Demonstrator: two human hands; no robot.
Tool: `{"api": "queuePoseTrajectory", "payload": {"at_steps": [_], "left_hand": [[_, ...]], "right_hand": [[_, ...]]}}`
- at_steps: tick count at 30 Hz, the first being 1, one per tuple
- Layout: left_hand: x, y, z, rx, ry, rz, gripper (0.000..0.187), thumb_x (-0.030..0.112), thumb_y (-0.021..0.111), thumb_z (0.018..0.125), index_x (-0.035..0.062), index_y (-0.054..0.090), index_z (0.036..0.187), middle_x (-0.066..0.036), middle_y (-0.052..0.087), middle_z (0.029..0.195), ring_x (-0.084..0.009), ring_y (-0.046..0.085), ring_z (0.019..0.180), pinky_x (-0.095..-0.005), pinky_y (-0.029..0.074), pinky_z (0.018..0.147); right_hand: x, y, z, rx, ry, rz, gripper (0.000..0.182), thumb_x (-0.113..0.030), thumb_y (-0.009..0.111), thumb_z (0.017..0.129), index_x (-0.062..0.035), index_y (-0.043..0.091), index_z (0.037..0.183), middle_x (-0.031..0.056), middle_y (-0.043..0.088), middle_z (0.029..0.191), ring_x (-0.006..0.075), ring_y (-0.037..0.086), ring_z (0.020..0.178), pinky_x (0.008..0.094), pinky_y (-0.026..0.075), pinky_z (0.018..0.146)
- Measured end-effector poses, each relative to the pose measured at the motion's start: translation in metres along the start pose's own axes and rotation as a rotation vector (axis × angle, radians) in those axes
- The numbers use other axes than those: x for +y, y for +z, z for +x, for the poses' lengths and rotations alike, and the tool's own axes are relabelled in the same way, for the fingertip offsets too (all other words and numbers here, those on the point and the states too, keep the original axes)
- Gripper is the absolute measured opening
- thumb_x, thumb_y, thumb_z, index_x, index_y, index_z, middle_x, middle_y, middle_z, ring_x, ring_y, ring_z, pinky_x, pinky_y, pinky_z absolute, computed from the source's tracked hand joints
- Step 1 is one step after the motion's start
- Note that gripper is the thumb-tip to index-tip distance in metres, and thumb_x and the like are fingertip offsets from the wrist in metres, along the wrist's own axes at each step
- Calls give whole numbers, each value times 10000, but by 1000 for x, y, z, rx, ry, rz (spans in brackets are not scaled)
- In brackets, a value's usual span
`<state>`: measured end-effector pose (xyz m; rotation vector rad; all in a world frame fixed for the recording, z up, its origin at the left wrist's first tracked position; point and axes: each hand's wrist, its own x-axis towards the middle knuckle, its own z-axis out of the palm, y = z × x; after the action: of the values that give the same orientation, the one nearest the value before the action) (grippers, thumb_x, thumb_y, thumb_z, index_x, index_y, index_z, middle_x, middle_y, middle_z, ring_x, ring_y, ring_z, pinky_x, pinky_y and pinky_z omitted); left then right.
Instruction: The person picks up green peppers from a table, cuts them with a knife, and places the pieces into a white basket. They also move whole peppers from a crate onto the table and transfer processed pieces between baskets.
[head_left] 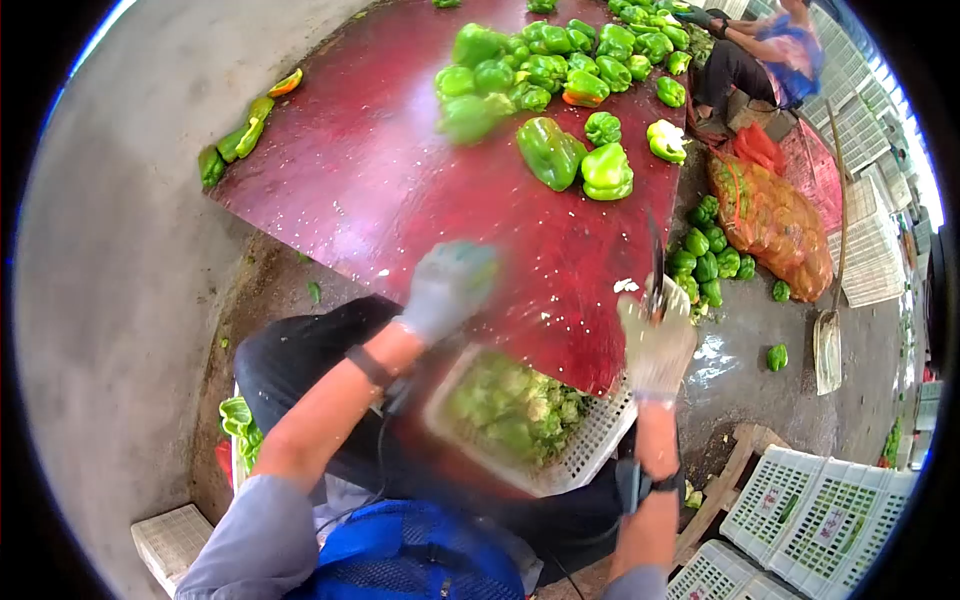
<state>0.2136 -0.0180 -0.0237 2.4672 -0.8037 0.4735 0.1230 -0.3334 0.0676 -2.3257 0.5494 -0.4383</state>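
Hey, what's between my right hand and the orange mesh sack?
In the head view, a cluster of loose green peppers lies on the floor between your right hand and the orange mesh sack.

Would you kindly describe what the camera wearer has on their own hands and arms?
The left hand, blurred, wears a pale grey glove; the right hand wears a cream-coloured one. A narrow dark band circles the left wrist; a dark strap with a boxy greyish device circles the right. Grey-blue fabric sleeves leave the forearms bare. A thin dark cable shows beside the left forearm.
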Motion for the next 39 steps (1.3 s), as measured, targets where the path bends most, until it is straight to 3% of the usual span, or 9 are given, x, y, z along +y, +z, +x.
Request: {"api": "queuePoseTrajectory", "payload": {"at_steps": [5, 7, 15, 20, 25, 27, 30, 35, 39], "left_hand": [[-32, -80, 3, 85, -288, 22, 470, 87, 834, 947, 70, 738, 1407, -194, 759, 1217, -395, 756, 1077, -481, 615, 960], [-58, -135, -6, 134, -258, 105, 447, 87, 832, 953, 56, 753, 1392, -202, 768, 1208, -369, 767, 1106, -460, 612, 1000], [-120, -309, -197, 56, -778, 553, 424, 156, 819, 982, 53, 760, 1389, -214, 770, 1296, -417, 755, 1162, -500, 597, 1022], [-113, -286, -403, -107, -1027, 552, 420, 271, 837, 982, 66, 770, 1343, -233, 777, 1269, -458, 745, 1171, -536, 592, 1027], [-57, -261, -453, -240, -1337, 374, 611, 347, 842, 971, 30, 689, 1471, -276, 711, 1428, -470, 654, 1371, -538, 512, 1190], [-55, -264, -445, -31, -1177, 450, 583, 317, 798, 1013, 19, 665, 1495, -264, 710, 1426, -467, 648, 1374, -542, 504, 1192], [-57, -289, -377, 153, -975, 555, 441, 181, 715, 1058, 7, 699, 1463, -261, 730, 1327, -451, 718, 1207, -528, 569, 1059], [10, -269, -187, 369, -631, 74, 433, -46, 646, 1061, -30, 712, 1489, -170, 767, 1432, -250, 721, 1332, -390, 566, 1149], [58, -170, -98, 54, -414, -169, 571, 93, 786, 988, 26, 679, 1545, -212, 695, 1530, -362, 685, 1410, -462, 532, 1221]], "right_hand": [[4, 94, 142, 10, -405, 300, 857, -227, 944, 906, -65, 543, 1646, 181, 635, 1540, 327, 784, 1124, 454, 665, 991], [-34, 96, 168, -34, -431, -320, 922, -303, 942, 909, -136, 486, 1693, 170, 621, 1558, 362, 784, 1196, 472, 662, 1006], [-30, 138, 191, -174, -224, -409, 863, -331, 924, 850, -184, 577, 1626, 235, 722, 1354, 446, 758, 1235, 551, 630, 1028], [-8, 115, 159, -113, -380, -179, 659, -312, 896, 891, -159, 701, 1502, 208, 764, 1349, 442, 765, 1213, 509, 625, 1054], [-7, 81, 89, -300, -307, 97, 812, -226, 983, 829, -50, 650, 1548, 186, 794, 1350, 336, 797, 1216, 432, 619, 1084], [7, 81, 67, -327, -310, 275, 802, -175, 980, 838, -43, 633, 1549, 142, 817, 1290, 285, 806, 1156, 405, 629, 1029], [16, 80, 37, -455, 118, 786, 685, -64, 877, 907, -64, 632, 1547, 61, 785, 1046, 83, 624, 559, 249, 440, 415], [25, 89, -11, -475, 492, 1192, 398, -184, 814, 1021, -103, 689, 1390, 31, 699, 801, 140, 576, 462, 328, 466, 384], [18, 100, -32, -476, 645, 1155, 228, -214, 807, 1039, -145, 678, 1213, 5, 626, 736, 139, 542, 443, 336, 419, 360]]}}
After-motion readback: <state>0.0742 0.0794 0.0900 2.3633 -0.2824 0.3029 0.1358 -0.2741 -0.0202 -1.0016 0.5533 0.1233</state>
